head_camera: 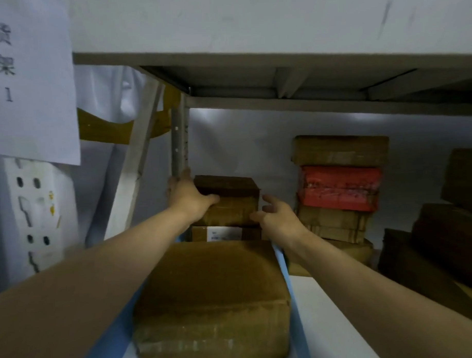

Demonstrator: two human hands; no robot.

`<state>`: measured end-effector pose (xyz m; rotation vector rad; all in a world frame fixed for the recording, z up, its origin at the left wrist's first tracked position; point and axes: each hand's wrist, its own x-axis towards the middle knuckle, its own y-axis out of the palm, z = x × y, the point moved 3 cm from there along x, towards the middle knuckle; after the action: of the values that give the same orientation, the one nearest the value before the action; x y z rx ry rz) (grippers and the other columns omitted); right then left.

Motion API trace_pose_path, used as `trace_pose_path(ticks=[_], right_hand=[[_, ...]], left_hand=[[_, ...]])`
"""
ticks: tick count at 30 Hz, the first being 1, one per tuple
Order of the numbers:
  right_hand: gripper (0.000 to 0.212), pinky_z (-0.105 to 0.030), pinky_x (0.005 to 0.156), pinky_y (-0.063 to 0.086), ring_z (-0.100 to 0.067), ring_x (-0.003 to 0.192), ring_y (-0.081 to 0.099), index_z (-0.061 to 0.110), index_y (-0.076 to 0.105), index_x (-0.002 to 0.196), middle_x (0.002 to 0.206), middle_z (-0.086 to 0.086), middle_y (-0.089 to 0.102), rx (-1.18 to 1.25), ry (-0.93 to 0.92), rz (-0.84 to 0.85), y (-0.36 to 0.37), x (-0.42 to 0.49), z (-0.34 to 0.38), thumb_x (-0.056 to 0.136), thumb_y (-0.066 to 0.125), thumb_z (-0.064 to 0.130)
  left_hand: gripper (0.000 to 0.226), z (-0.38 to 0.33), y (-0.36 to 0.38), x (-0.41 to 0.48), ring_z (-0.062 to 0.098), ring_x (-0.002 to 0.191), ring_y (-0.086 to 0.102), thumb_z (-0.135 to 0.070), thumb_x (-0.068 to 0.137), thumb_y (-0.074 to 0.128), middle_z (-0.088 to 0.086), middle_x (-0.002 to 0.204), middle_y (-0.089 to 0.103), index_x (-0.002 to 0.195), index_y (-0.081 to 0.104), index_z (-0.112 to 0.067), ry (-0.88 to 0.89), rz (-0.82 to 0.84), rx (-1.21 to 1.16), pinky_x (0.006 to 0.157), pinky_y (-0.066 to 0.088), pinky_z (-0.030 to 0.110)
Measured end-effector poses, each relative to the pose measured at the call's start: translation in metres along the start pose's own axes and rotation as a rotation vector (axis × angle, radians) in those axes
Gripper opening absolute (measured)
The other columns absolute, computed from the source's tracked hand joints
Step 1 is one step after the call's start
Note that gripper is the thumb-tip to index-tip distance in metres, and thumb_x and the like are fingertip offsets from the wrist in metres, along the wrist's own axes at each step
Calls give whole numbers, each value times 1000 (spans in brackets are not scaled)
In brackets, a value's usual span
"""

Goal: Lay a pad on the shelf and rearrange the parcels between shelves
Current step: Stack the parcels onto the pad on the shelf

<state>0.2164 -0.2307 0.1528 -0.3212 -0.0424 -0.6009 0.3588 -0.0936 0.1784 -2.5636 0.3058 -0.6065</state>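
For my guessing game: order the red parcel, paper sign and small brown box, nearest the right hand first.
1. small brown box, just left of the right hand
2. red parcel, on the right
3. paper sign, far upper left

Two hands showed, left hand [188,196] and right hand [277,217]. One red parcel [339,188], one paper sign [30,79], one blue-edged pad [298,334]; brown parcels [211,300] numbered at least six, darker ones uncountable.

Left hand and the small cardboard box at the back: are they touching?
Touching. The head view shows the left hand over the small cardboard box's upper left corner, its thumb lying across the front face with no gap.
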Motion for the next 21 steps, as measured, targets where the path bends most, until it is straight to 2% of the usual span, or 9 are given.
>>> trace_pose_path(ticks=[2,4,8,11,12,14,16,18,21], right_hand=[[52,-31,98,49,-23,125,52,19,39,151,135,-3,53,-44,-98,-87,-15,-15,7,102,56,17],[43,-23,88,48,-17,118,57,18,50,143,127,1,58,-72,-222,-219,-39,-29,17,101,58,17],[16,-28,76,56,-12,89,65,28,61,106,96,5,66,21,-270,-427,-99,-45,30,100,57,15],[9,-38,71,53,-20,76,64,21,61,92,86,-5,65,92,-186,-602,-147,-44,29,99,57,26],[20,-44,80,55,-25,84,66,20,62,97,96,-9,67,90,-169,-628,-162,-36,25,94,56,39],[70,-52,90,56,-31,99,67,21,59,121,119,-13,66,102,-123,-618,-199,1,1,71,51,68],[96,-50,88,57,-31,101,69,24,51,138,126,-13,66,183,-60,-590,-217,20,-8,56,52,74],[74,-37,76,55,-25,91,69,19,48,137,114,-11,67,194,1,-520,-206,-9,17,79,57,64],[30,-28,60,42,-16,77,58,20,49,119,93,-2,60,130,31,-430,-205,-9,25,105,40,45]], left_hand=[[85,-19,-4,-9,35,140,36,-39,80,80,11,152,33,150,34,-24,73,-66,7,111,41,50],[68,-45,-2,-21,30,136,40,-37,85,75,8,148,39,142,43,-23,155,-86,-32,109,41,42],[55,-97,22,-39,20,119,53,-38,91,69,-1,132,54,139,50,-19,132,47,-297,96,41,30],[53,-123,50,-36,25,110,60,-52,91,64,4,120,63,127,57,-15,-34,162,-440,102,49,41],[53,-130,57,-37,27,106,61,-57,90,62,5,115,63,123,56,-15,-79,182,-464,101,52,43],[61,-143,71,-33,29,107,60,-64,89,58,5,117,58,131,53,-19,-142,214,-517,99,54,43],[71,-152,85,-27,30,114,56,-69,89,54,4,126,51,141,47,-22,-173,280,-573,101,52,42],[72,-160,93,-22,32,120,53,-69,90,51,3,133,46,147,41,-26,-183,345,-595,103,50,39],[64,-171,102,-12,32,127,50,-59,95,52,3,150,40,151,36,-31,-158,381,-589,100,49,34]])
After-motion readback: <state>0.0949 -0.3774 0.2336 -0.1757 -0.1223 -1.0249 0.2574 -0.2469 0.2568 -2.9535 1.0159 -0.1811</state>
